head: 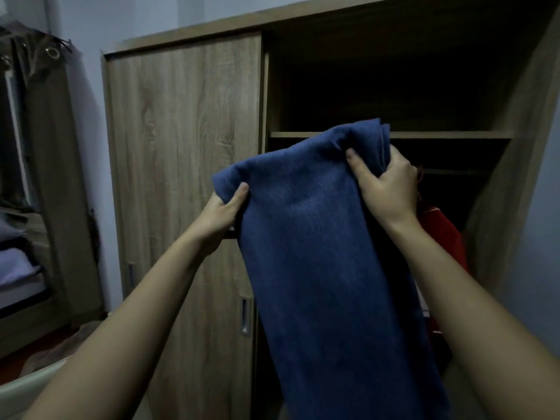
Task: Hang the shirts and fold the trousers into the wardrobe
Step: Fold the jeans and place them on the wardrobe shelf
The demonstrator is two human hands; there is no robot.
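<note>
1. Both hands grasp the blue trousers (318,253): the left hand (222,212) pinches the top left corner, and the right hand (386,183) clutches the bunched top right corner.
2. The trousers hang in the air before the open right bay of the wardrobe (181,147), with their long axis running downward from the hands.
3. The right hand is higher and nearer the shelf (439,134). Placing the trousers there likely calls for travel forward and upward.
</note>
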